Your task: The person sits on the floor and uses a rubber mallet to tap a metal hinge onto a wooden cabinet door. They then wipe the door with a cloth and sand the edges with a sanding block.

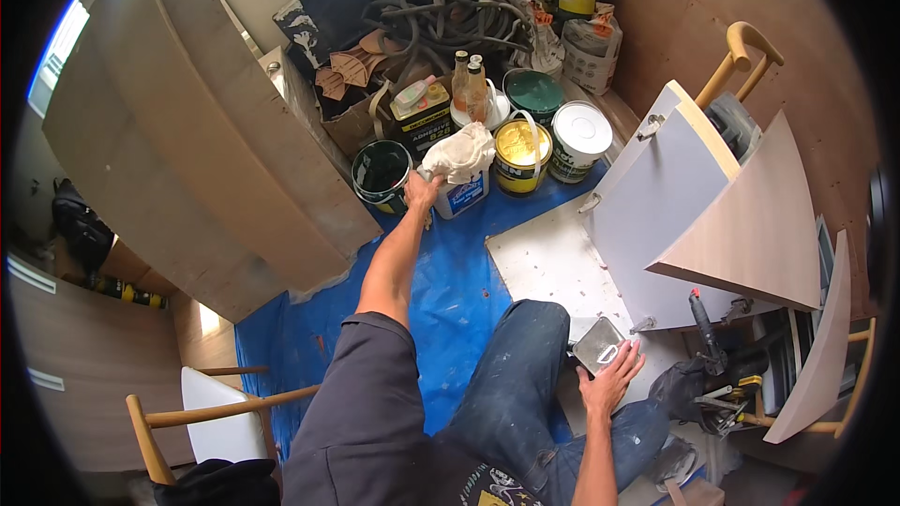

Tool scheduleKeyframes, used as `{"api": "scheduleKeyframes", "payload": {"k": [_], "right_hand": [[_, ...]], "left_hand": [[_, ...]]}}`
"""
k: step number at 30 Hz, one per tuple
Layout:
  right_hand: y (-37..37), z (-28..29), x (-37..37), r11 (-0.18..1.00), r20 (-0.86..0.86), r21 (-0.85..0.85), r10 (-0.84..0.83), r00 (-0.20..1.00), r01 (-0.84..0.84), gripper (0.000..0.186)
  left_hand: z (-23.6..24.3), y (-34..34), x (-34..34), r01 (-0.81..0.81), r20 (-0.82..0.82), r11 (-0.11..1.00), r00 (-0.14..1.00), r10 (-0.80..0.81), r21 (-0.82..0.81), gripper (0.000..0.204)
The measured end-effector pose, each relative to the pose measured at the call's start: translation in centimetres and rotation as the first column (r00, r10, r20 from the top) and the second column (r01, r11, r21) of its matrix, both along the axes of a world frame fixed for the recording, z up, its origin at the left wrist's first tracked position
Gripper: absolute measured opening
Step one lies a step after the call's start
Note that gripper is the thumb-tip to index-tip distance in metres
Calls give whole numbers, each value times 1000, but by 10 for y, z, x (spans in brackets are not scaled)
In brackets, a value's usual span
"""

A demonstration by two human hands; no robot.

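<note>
The bunched cream cloth (pixel 459 152) is lying over a white plastic container (pixel 466 195), just beyond and to the right of my left hand (pixel 422 190), which is standing nearer than my right hand (pixel 610 378). The cloth's longer axis is sloping away rightward. My left fingers are apparently meeting its near edge; I cannot tell whether they are gripping. My right is spanning the near end of a grey rectangular metal tin (pixel 596 341), firmness undetermined. Left of my left hand, a dark-green round bucket (pixel 386 203) is standing. The container's blue label (pixel 465 195) is bearing pale lettering.
</note>
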State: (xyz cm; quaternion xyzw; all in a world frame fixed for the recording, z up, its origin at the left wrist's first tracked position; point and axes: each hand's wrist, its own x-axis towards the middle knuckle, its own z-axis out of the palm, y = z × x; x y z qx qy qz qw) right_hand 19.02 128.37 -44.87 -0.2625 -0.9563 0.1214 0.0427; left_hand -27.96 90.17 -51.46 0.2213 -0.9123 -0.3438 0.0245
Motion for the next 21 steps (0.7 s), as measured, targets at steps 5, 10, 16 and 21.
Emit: {"api": "scheduleKeyframes", "payload": {"k": [5, 10, 16, 21], "right_hand": [[5, 4, -1, 1000, 22, 24, -21, 1000, 21, 125], [1, 5, -3, 1000, 45, 14, -16, 999, 16, 127], [3, 11, 1, 998, 89, -58, 16, 996, -11, 127], [23, 33, -10, 973, 77, -220, -48, 996, 64, 97]], "left_hand": [[8, 20, 6, 49, -172, 997, 983, -60, -64, 73], [35, 3, -9, 371, -137, 873, 893, -429, -316, 32], [92, 30, -4, 382, -574, 851, 810, -120, 361, 35], [160, 108, 99, 313, -299, 84, 942, -152, 946, 39]]}}
